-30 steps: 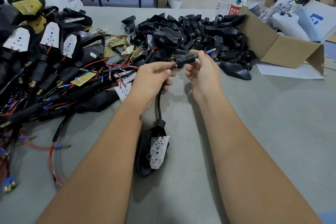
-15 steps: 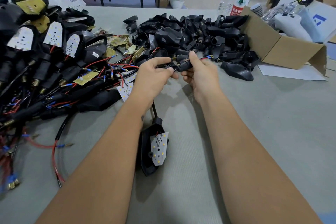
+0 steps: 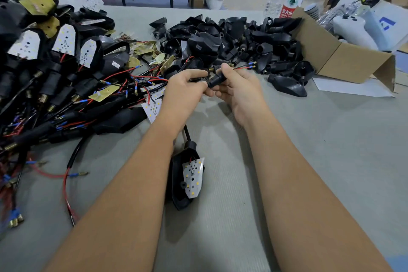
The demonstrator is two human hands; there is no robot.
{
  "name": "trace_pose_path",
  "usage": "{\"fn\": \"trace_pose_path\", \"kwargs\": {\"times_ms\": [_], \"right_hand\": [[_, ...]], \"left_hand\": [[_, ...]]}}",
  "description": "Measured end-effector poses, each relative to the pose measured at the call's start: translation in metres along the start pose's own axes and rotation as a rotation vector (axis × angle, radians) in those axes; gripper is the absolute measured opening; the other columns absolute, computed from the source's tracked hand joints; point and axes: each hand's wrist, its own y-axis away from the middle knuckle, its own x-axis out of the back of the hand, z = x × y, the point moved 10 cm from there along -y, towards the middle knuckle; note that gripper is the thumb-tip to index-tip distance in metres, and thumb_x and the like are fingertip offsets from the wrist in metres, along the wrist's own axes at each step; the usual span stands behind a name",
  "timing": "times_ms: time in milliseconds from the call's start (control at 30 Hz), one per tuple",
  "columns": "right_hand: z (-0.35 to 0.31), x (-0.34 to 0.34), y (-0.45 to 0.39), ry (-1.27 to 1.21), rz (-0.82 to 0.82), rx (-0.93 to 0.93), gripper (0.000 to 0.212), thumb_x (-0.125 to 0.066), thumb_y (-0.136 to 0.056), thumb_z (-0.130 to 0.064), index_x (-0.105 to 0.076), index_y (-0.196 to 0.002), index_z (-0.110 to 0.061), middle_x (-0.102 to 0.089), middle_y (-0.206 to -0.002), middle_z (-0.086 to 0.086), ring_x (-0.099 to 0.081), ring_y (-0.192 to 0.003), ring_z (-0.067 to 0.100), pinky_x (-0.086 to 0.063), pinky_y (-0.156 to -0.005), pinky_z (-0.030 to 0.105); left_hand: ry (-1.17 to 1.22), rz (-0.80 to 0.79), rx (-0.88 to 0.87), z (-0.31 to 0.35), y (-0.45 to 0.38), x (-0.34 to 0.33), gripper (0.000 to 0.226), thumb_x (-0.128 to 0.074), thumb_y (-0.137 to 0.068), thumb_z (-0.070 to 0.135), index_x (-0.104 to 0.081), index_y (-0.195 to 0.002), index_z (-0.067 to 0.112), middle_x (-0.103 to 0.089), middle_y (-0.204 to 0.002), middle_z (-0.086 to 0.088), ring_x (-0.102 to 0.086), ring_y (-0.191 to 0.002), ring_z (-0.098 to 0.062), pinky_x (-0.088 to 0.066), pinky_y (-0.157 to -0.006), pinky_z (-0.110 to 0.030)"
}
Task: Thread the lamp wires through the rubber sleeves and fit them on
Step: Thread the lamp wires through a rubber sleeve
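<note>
- The rubber sleeve (image 3: 215, 80) is pinched by the right hand (image 3: 240, 88); the cable is gripped by the left hand (image 3: 184, 93).
- Since a second ago, the wires (image 3: 242, 67) have been drawn further through, so seating is judged near.

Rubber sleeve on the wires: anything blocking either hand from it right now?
No. The rubber sleeve is already pinched between the left hand and right hand, with the wire ends sticking out beyond it.
</note>
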Motion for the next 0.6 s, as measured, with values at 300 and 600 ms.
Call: {"fn": "trace_pose_path", "kwargs": {"times_ms": [300, 600], "right_hand": [[0.002, 0.001, -0.002, 0.047, 0.015, -0.004, 0.028, -0.052, -0.099, -0.029, -0.074, -0.089, -0.016, -0.055, -0.069, -0.002, -0.043, -0.053, 0.007, -0.037, -0.055, 0.019], [-0.003, 0.041, -0.004, -0.358, 0.243, 0.005, 0.033, -0.042, -0.105, -0.022, -0.061, -0.083, -0.005, -0.056, -0.053, -0.002, -0.053, -0.044, 0.008, -0.045, -0.046, 0.018]], "left_hand": [[-0.218, -0.040, -0.047, -0.002, 0.000, -0.007, 0.026, -0.059, -0.094, 0.037, -0.069, -0.073, 0.027, -0.052, -0.049, 0.016, -0.045, -0.050, -0.002, -0.037, -0.057, -0.027], [-0.077, -0.164, 0.091, -0.013, 0.001, -0.014, 0.027, -0.060, -0.097, 0.027, -0.071, -0.076, 0.013, -0.073, -0.074, 0.001, -0.059, -0.050, -0.010, -0.045, -0.045, -0.020]]}}
